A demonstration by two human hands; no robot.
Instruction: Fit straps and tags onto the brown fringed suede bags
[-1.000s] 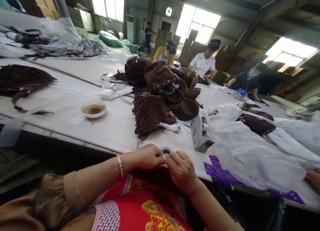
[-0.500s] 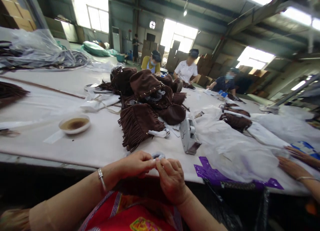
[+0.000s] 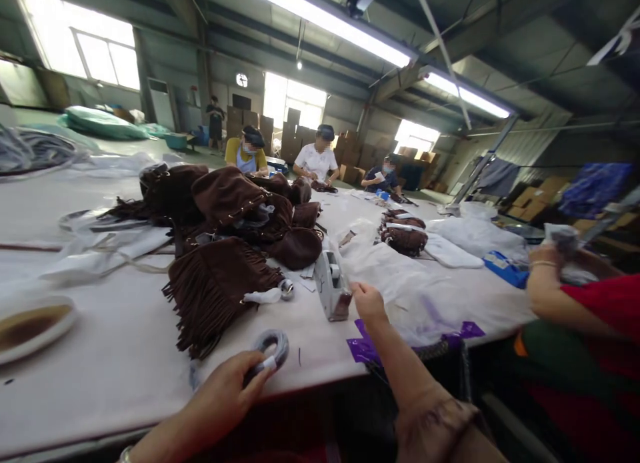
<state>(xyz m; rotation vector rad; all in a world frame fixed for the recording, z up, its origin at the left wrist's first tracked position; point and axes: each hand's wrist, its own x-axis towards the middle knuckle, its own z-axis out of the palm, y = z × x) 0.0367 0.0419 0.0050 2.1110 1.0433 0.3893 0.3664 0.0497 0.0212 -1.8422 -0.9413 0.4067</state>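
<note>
My left hand (image 3: pixel 235 383) pinches a grey coiled ring (image 3: pixel 280 346) with a small white piece on it, over the table's front edge. My right hand (image 3: pixel 369 303) is closed at the fingertips beside the front end of a grey tape dispenser (image 3: pixel 327 283); whatever lies between the fingertips is too small to make out. A brown fringed bag (image 3: pixel 220 286) lies left of the dispenser, with a white-wrapped strap and a shiny metal piece (image 3: pixel 287 288) at its right side. More brown bags (image 3: pixel 235 196) are heaped behind it.
A round dish (image 3: pixel 35 323) of brown liquid stands at left. White plastic sheeting (image 3: pixel 400 283) and purple tape (image 3: pixel 363 346) lie at right. A person in red sleeves (image 3: pixel 600 303) works at the right edge; other people (image 3: pixel 317 159) are across the table.
My hands have parted: the right moved to the tape dispenser, the left keeps the coiled ring. The view has swung to the right, showing more of the person in red.
</note>
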